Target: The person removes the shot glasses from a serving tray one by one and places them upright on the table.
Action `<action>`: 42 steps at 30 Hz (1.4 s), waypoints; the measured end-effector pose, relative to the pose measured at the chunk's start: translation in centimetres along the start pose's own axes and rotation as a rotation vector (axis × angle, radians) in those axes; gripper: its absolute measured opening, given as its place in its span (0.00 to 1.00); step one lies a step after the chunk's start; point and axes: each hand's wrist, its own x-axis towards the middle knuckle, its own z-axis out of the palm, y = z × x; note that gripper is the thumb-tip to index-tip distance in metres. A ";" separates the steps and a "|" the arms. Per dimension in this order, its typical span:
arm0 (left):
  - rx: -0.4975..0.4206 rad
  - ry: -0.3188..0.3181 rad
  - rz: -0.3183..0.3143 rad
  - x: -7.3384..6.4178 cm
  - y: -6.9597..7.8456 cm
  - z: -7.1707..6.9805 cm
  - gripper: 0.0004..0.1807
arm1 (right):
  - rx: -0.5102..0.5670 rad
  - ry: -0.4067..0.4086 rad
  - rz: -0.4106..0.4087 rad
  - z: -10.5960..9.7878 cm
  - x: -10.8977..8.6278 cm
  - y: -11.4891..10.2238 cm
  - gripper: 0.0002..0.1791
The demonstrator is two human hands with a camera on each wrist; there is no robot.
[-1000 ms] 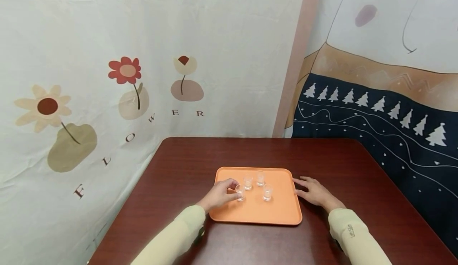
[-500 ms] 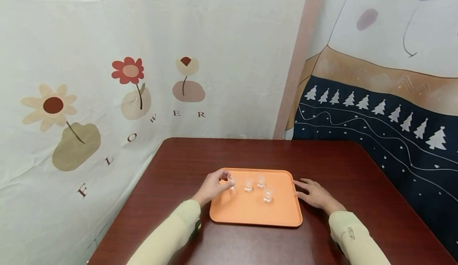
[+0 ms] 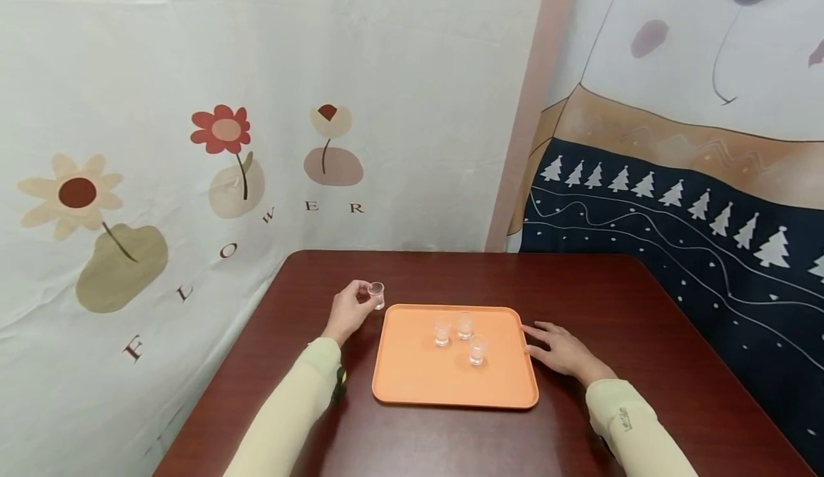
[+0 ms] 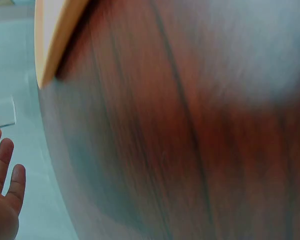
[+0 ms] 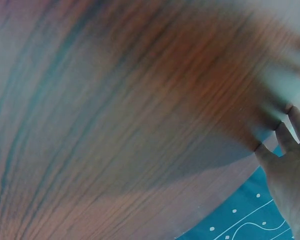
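My left hand (image 3: 350,310) pinches a small clear shot glass (image 3: 377,296) between thumb and fingers, just off the back left corner of the orange tray (image 3: 418,384). In the left wrist view part of that shot glass (image 4: 5,112) shows by the fingers of the left hand (image 4: 4,195). Three more shot glasses stand upright on the tray: one to the left (image 3: 441,332), one behind (image 3: 465,326) and one nearer the front (image 3: 477,350). With its fingers spread, my right hand (image 3: 566,352) touches the tray's right edge; the right wrist view shows this hand (image 5: 290,170) over the table.
The dark red-brown table (image 3: 579,284) extends around the tray on all sides. Behind and to the left hangs a pale cloth with printed flowers (image 3: 225,130). A navy cloth with white trees (image 3: 676,227) hangs along the right side.
My left hand has lifted one shot glass from the tray and carried it left and away, past the tray's back left corner. The right hand stays at the tray's edge.
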 end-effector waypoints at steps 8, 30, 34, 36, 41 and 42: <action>0.053 0.024 -0.073 1.2 -2.0 -0.5 0.19 | -0.006 -0.006 0.019 0.1 0.3 0.1 0.35; 0.005 -0.032 -0.139 1.2 -2.4 -1.2 0.36 | -0.012 -0.004 0.007 -0.1 0.2 -0.1 0.34; -0.009 -0.026 -0.130 1.5 -1.6 -1.5 0.37 | -0.011 0.007 -0.008 -0.2 0.2 -0.1 0.34; -0.016 -0.028 -0.128 1.6 -1.2 -1.6 0.38 | -0.010 0.008 -0.012 -0.2 0.2 -0.1 0.34; -0.038 -0.034 -0.114 1.7 0.1 -1.6 0.39 | -0.003 0.001 -0.007 -0.1 0.1 -0.1 0.34; -0.042 -0.031 -0.108 1.7 0.4 -1.5 0.39 | -0.003 -0.001 -0.006 -0.1 0.1 -0.1 0.34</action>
